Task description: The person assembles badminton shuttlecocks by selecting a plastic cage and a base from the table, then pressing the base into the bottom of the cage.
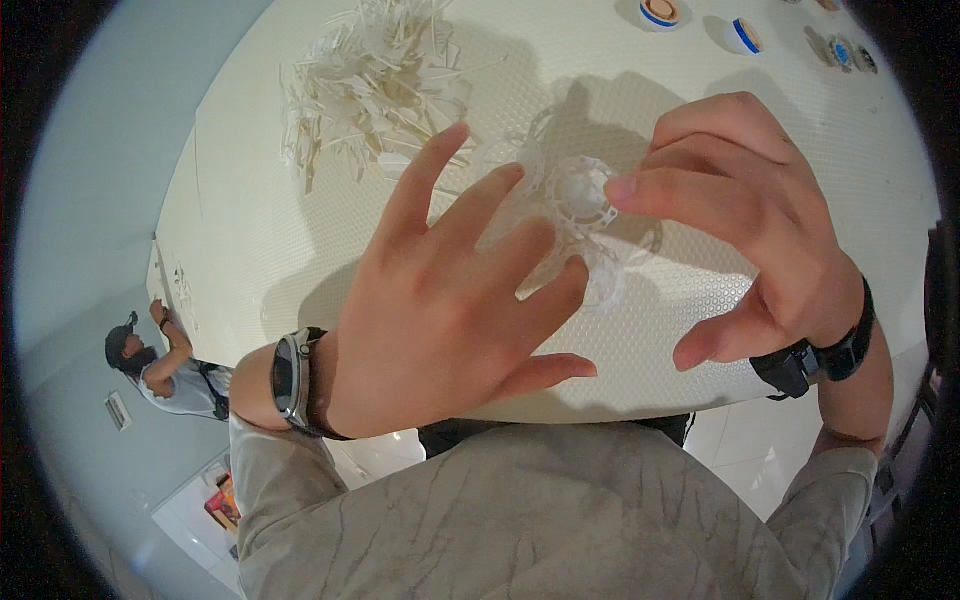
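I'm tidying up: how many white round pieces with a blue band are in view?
2: the left piece at the top edge, the tilted piece to its right, both beyond the right hand. Others may be hidden.

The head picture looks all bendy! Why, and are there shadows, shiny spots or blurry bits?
Head view: the fisheye lens curves the edge of the table and leaves black corners; head view: shadows lie around the left hand and right hand; head view: shiny glare speckles the table between them; head view: the pale ring-shaped piece looks slightly blurry, blending with the table.
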{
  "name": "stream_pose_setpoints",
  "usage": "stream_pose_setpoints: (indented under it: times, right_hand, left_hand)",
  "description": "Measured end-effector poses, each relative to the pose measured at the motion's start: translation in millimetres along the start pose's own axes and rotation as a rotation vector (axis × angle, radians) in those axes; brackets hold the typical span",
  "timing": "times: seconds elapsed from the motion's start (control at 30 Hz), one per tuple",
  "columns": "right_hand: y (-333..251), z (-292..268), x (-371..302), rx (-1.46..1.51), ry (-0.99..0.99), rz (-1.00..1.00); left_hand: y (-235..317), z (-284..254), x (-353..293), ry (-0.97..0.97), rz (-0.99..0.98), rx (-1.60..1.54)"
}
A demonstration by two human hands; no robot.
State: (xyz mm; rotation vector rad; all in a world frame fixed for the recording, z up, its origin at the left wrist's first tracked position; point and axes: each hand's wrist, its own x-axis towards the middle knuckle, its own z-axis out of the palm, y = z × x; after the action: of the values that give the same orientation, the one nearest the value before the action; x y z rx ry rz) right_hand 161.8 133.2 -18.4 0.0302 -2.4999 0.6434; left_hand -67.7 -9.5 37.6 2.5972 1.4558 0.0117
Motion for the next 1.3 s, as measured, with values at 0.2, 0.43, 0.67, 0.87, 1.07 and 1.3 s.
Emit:
stream_pose_setpoints:
  times: [0.2, 0.43, 0.67, 0.87, 1.07, 1.3]
  right_hand:
    - [1.2, -0.4, 1.3, -0.014, -0.031, -0.022]
    - [-5.9, 11.2, 1.9, -0.044, -0.11, 0.026]
    - [-15.3, 16.1, 3.9, -0.085, -0.19, 0.119]
    - [-21.1, 10.8, 10.7, -0.108, -0.27, 0.167]
    - [-24.3, 10.2, 13.0, -0.089, -0.307, 0.236]
    - [-26.5, 8.5, 12.2, -0.203, -0.332, 0.168]
  left_hand:
    - [-5.4, 0.5, 4.5, -0.028, 0.029, -0.017]
    - [-7.3, 5.5, 7.7, 0.005, 0.062, -0.038]
    - [-7.6, 18.4, 1.4, 0.069, 0.049, 0.001]
    - [-9.4, 22.0, 3.1, 0.131, 0.054, 0.017]
    - [-10.0, 24.0, 1.3, 0.15, 0.021, -0.006]
    - [-8.9, 19.1, -0.3, 0.153, 0.097, 0.051]
